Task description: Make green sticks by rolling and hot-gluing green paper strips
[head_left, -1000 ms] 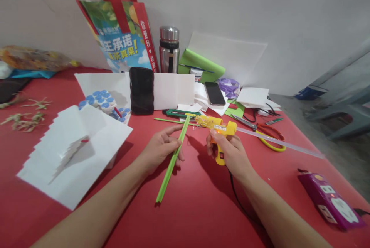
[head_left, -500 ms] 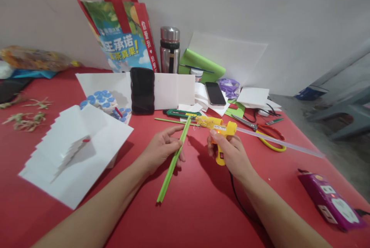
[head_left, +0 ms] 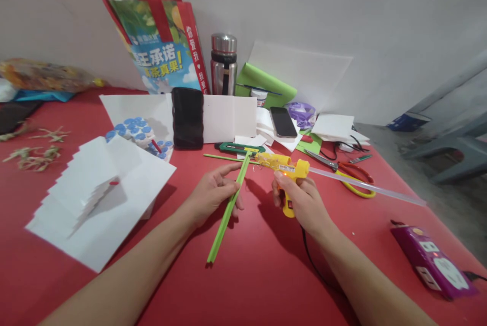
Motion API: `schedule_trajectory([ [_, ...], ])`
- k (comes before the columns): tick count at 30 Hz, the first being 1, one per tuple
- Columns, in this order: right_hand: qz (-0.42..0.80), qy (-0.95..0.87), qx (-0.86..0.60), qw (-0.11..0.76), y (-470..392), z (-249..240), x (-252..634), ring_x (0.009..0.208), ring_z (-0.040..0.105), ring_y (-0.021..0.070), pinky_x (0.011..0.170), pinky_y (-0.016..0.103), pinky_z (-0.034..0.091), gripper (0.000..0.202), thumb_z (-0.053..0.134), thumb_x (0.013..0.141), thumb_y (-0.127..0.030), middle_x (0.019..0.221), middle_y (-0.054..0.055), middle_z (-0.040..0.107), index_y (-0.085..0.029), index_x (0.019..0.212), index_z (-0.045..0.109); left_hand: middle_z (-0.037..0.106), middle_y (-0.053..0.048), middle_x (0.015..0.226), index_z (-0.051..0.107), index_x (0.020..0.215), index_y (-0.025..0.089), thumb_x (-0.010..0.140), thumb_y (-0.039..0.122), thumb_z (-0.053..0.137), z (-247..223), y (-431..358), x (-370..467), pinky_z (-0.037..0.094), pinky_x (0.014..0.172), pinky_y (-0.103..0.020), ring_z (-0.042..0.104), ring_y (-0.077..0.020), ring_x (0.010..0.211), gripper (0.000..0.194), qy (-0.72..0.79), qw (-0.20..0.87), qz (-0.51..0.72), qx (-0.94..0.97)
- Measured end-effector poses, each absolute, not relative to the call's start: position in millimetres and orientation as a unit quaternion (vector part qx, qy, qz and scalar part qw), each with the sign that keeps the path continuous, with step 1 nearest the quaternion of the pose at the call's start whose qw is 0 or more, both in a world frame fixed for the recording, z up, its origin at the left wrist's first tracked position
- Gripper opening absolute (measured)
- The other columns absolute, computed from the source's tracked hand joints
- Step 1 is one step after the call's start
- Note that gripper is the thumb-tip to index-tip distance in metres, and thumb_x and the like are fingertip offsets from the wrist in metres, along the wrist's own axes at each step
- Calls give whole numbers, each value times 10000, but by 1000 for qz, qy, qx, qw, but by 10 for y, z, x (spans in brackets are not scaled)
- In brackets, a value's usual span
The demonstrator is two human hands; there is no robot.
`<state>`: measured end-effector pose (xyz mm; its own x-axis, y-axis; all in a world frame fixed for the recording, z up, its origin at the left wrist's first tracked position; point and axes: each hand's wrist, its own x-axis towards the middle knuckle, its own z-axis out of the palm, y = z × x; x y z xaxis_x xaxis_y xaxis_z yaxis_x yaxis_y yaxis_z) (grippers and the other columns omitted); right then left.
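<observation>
My left hand (head_left: 218, 191) pinches a long folded green paper strip (head_left: 223, 229) around its middle, and the strip slants from upper right to lower left. My right hand (head_left: 297, 194) is wrapped round the handle of a yellow hot glue gun (head_left: 283, 164), its index finger near the trigger. The gun's nozzle is at the strip's upper end; whether they touch I cannot tell. A clear glue stick (head_left: 365, 184) juts out of the gun's back. Behind the strip lie a thin green strip (head_left: 220, 158) and a green utility knife (head_left: 239, 148).
Stacked white paper pieces (head_left: 102, 199) lie at left. Scissors (head_left: 353, 179) and a purple power strip (head_left: 433, 262) are at right. Toward the wall stand a steel flask (head_left: 223, 65) and a shopping bag (head_left: 160, 47), near a black case (head_left: 187, 118) and a phone (head_left: 283, 122).
The glue gun and my right hand have shifted slightly left, its nozzle staying near the strip's upper end. My left hand keeps its hold on the green strip.
</observation>
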<state>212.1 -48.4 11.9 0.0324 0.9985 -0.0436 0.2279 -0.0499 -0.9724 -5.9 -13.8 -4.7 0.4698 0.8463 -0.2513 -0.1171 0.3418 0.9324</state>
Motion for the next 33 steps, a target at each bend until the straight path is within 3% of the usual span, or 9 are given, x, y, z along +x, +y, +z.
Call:
schedule_trajectory([
  [33, 436, -530, -576, 444, -493, 125, 2164, 508, 527, 128, 535, 265, 402, 527, 596, 923, -635, 534, 9, 595, -189, 643, 617, 749, -54, 628, 343, 1591, 127, 928, 284, 651, -60, -125, -82, 541, 454, -245, 661, -175, 446, 748, 384, 720, 330, 475],
])
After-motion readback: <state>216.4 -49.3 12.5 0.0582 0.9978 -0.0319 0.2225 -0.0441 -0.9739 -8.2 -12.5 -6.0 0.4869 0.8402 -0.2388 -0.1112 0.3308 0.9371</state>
